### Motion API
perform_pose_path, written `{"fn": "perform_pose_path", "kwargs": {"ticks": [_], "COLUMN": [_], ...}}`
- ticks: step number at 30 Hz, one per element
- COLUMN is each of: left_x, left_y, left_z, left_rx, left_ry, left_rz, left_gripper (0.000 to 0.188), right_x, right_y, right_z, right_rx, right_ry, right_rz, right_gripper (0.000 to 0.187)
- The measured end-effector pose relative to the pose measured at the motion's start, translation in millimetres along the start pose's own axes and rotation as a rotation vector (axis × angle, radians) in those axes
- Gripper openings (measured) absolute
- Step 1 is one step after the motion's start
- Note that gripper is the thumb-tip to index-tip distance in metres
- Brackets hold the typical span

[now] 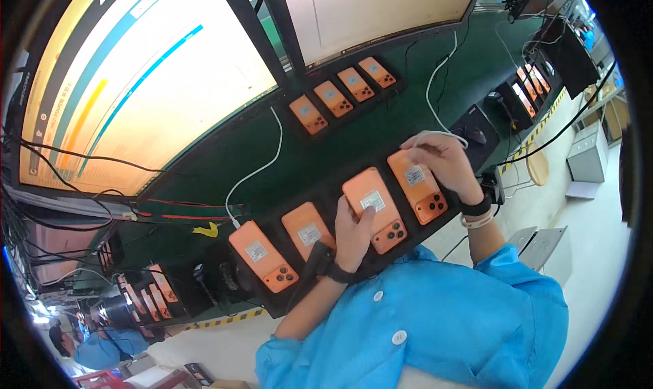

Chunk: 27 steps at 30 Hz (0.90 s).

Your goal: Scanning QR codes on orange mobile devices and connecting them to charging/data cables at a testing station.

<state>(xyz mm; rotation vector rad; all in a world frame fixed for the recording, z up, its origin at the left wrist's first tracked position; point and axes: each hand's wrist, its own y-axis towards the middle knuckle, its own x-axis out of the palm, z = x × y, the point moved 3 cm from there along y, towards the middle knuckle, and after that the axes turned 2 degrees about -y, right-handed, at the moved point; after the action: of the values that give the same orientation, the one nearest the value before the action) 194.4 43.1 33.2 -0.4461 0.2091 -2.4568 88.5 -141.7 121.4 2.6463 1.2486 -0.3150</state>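
An orange phone [388, 234] with a white label and three camera lenses lies back side up, gripped by my left hand [353, 234]. The thumb rests by its label and the fingers are at its left edge. My right hand [445, 161] is closed on a white cable [431, 93] at the far end of the rightmost orange phone [428, 202]; the cable's tip is hidden by the fingers. Left of my left hand lies another orange phone [305, 220], partly covered by the wrist. The leftmost orange phone [262, 258] has a second white cable [253, 173] plugged into its far end.
Behind, several orange phones [333, 100] lie on a dark tray under two large monitors [156, 69]. A black mouse [474, 136] sits on a mat at the right. More phones stand in racks [160, 283] at left. A person in blue [109, 348] is far left.
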Motion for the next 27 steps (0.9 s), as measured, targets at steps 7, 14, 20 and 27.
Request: {"fn": "perform_pose_path", "kwargs": {"ticks": [7,14,20,27], "left_x": [3.7,3.5,2.2,-4.7], "left_y": [-35.2,-40.4,-42.5,-41.7], "left_z": [20.7,17.0,14.0,17.3], "left_rx": [0.190,0.225,0.224,0.288], "left_ry": [-0.049,0.008,0.092,0.260], "left_rz": [-0.123,-0.113,-0.108,-0.088], "left_gripper": [0.031,0.028,0.031,0.037], "right_x": [49.9,51.2,52.0,58.7], "right_y": [-2.0,-7.6,-16.7,-15.1], "right_z": [-54.9,-62.2,-72.2,-58.5], "right_rx": [-0.096,0.049,-0.058,-0.158], "right_ry": [-0.209,-0.207,-0.359,-0.264], "right_rz": [-0.286,-0.314,-0.367,-0.413], "right_gripper": [0.011,0.019,0.020,0.014]}}
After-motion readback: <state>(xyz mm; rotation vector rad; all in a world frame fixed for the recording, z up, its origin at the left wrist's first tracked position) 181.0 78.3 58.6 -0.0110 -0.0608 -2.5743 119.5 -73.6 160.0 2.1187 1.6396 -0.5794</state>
